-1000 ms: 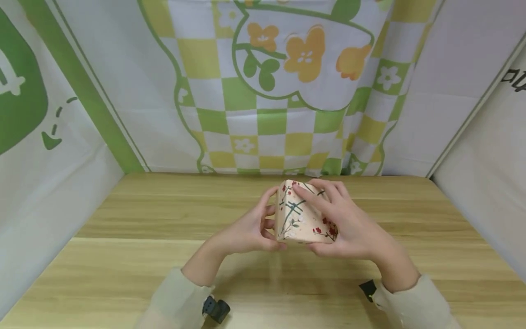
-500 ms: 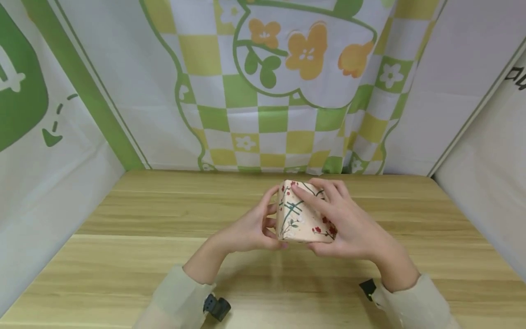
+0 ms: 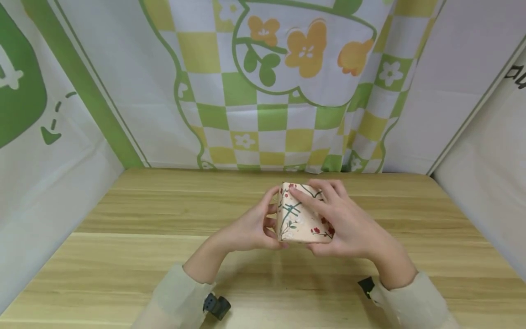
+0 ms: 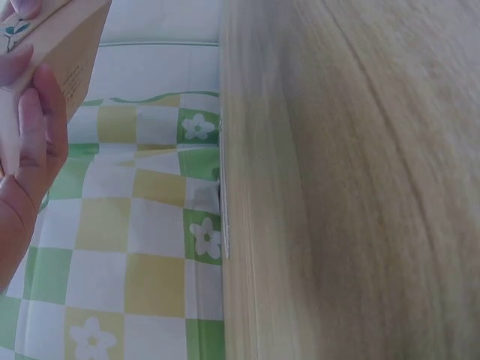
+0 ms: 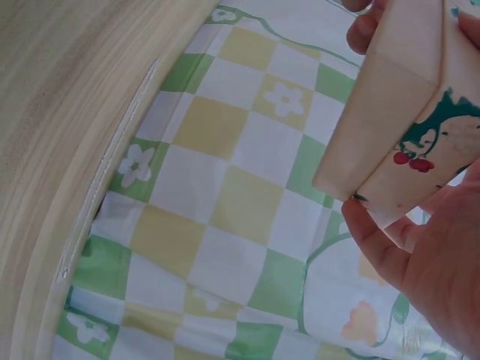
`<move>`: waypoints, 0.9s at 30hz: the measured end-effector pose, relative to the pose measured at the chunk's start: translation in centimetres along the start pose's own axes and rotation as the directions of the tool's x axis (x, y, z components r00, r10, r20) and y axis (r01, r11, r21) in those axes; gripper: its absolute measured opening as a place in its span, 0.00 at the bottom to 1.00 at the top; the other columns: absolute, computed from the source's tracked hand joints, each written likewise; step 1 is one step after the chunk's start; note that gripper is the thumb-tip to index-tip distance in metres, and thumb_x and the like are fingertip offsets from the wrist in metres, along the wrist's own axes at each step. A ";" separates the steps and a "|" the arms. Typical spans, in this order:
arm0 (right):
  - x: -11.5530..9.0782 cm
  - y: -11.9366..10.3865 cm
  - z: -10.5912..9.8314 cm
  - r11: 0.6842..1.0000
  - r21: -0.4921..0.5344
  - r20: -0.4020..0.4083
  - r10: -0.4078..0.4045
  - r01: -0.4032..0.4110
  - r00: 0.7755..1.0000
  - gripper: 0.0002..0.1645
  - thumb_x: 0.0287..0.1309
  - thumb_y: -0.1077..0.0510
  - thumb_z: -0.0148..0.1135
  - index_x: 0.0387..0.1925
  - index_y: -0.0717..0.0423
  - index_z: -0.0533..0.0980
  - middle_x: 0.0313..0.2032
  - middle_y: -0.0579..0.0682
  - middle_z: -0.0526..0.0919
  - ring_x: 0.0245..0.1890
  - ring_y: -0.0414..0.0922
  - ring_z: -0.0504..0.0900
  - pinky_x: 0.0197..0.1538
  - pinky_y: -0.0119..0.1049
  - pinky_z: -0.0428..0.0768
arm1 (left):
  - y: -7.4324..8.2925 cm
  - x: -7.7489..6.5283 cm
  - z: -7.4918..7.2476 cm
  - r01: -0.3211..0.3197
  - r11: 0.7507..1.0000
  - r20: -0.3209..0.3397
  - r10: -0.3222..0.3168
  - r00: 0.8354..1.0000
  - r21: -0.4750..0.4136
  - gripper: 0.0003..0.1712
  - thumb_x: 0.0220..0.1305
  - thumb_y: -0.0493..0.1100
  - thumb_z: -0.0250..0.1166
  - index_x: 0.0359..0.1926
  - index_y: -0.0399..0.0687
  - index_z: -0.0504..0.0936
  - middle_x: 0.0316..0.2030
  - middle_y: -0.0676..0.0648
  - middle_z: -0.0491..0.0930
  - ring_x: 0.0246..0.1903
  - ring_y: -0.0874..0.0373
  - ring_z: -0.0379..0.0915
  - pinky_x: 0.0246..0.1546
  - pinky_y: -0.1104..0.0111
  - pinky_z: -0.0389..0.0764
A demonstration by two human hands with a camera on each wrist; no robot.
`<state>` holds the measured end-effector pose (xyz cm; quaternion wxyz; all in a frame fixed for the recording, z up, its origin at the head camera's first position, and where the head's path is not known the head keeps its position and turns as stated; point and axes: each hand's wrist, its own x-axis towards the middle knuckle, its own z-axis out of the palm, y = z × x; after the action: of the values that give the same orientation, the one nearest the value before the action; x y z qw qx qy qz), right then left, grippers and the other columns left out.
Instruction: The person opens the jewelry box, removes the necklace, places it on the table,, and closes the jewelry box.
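Both hands hold a small cream box [image 3: 302, 219] with red blossoms and dark green branches above the table. My left hand [image 3: 250, 228] grips its left side, thumb at the lower edge and fingers behind. From the right, my right hand [image 3: 349, 224] grips it, index finger lying across the patterned face and thumb under the lower edge. In the left wrist view small printed text shows on a plain side of the box [image 4: 71, 64]. A folded edge and red berries appear on the box [image 5: 405, 127] in the right wrist view.
A wooden table [image 3: 144, 265] spreads beneath the hands. Behind it hangs a checkered green, yellow and white curtain [image 3: 242, 119], with white fabric walls [image 3: 82, 151] at the sides. Dark wrist devices [image 3: 217, 307] sit at both sleeves.
The box tilts slightly, its front face turning a little more toward the head camera, and its top edge sits slightly lower. Both hands keep their grip.
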<state>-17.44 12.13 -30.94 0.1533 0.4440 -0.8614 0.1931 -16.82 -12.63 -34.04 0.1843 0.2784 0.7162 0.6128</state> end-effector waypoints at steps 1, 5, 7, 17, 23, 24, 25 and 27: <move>0.0 0.0 0.0 1.000 0.001 0.002 0.001 -0.001 1.000 0.62 0.34 0.47 0.77 0.75 0.37 0.59 0.67 0.53 0.66 0.62 0.51 0.62 0.50 0.47 0.76 | 0.0 0.0 0.0 0.001 1.000 0.002 -0.001 1.000 -0.006 0.67 0.49 0.23 0.70 0.77 0.61 0.37 0.62 0.34 0.71 0.45 0.51 0.81 0.43 0.60 0.85; -0.1 0.0 0.1 1.000 0.013 0.005 0.005 -0.005 1.000 0.62 0.34 0.47 0.77 0.75 0.37 0.59 0.67 0.52 0.65 0.61 0.50 0.62 0.51 0.46 0.76 | -0.1 -0.1 0.0 -0.005 1.000 0.013 0.006 1.000 -0.030 0.68 0.49 0.22 0.69 0.77 0.61 0.35 0.64 0.33 0.69 0.47 0.49 0.81 0.46 0.60 0.85; -0.1 0.0 0.1 1.000 0.012 0.009 0.005 -0.005 1.000 0.62 0.35 0.46 0.77 0.75 0.37 0.59 0.68 0.52 0.65 0.61 0.50 0.62 0.51 0.46 0.76 | -0.1 -0.1 0.0 -0.001 0.999 0.026 0.003 1.000 -0.054 0.68 0.49 0.21 0.68 0.77 0.62 0.34 0.65 0.33 0.67 0.49 0.48 0.81 0.48 0.59 0.84; -0.1 -0.4 -0.1 0.999 -0.037 0.054 0.012 -0.011 0.998 0.63 0.36 0.44 0.77 0.76 0.36 0.58 0.66 0.53 0.66 0.60 0.52 0.63 0.50 0.45 0.77 | -0.3 -0.3 -0.5 0.009 0.993 0.136 0.007 0.991 -0.119 0.67 0.53 0.24 0.66 0.76 0.63 0.30 0.70 0.34 0.61 0.56 0.47 0.77 0.52 0.58 0.83; -0.1 -0.6 0.2 0.997 -0.069 0.056 0.023 -0.019 0.998 0.62 0.37 0.44 0.77 0.76 0.35 0.57 0.67 0.54 0.65 0.62 0.53 0.63 0.50 0.46 0.78 | -0.3 -0.3 -0.6 0.033 0.992 0.111 -0.020 0.994 -0.123 0.58 0.66 0.46 0.67 0.77 0.62 0.31 0.70 0.35 0.62 0.58 0.47 0.75 0.52 0.58 0.82; -0.1 -0.7 0.3 0.997 -0.073 0.055 0.025 -0.021 0.998 0.62 0.37 0.44 0.77 0.76 0.35 0.57 0.67 0.54 0.65 0.62 0.54 0.63 0.49 0.46 0.78 | -0.3 -0.2 -0.6 0.029 0.992 0.098 -0.017 0.995 -0.124 0.54 0.68 0.49 0.64 0.77 0.62 0.33 0.68 0.34 0.64 0.56 0.48 0.77 0.51 0.57 0.82; 0.0 -0.7 0.4 0.997 -0.076 0.055 0.024 -0.020 0.998 0.62 0.37 0.44 0.77 0.76 0.35 0.57 0.67 0.54 0.64 0.62 0.54 0.63 0.49 0.45 0.78 | -0.4 -0.1 -0.6 0.022 0.992 0.087 -0.011 0.996 -0.127 0.50 0.70 0.50 0.62 0.77 0.61 0.35 0.66 0.34 0.66 0.54 0.49 0.78 0.49 0.58 0.83; 0.0 -0.6 0.6 0.997 -0.079 0.054 0.020 -0.016 0.998 0.63 0.37 0.44 0.78 0.76 0.35 0.57 0.67 0.55 0.64 0.62 0.55 0.63 0.48 0.45 0.78 | -0.4 0.0 -0.5 0.003 0.992 0.063 0.005 0.998 -0.123 0.42 0.73 0.48 0.58 0.76 0.60 0.40 0.61 0.33 0.70 0.48 0.51 0.81 0.45 0.58 0.84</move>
<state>-16.98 11.53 -31.36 0.1451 0.4351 -0.8762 0.1481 -17.23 -13.06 -34.32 0.2234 0.2862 0.6707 0.6468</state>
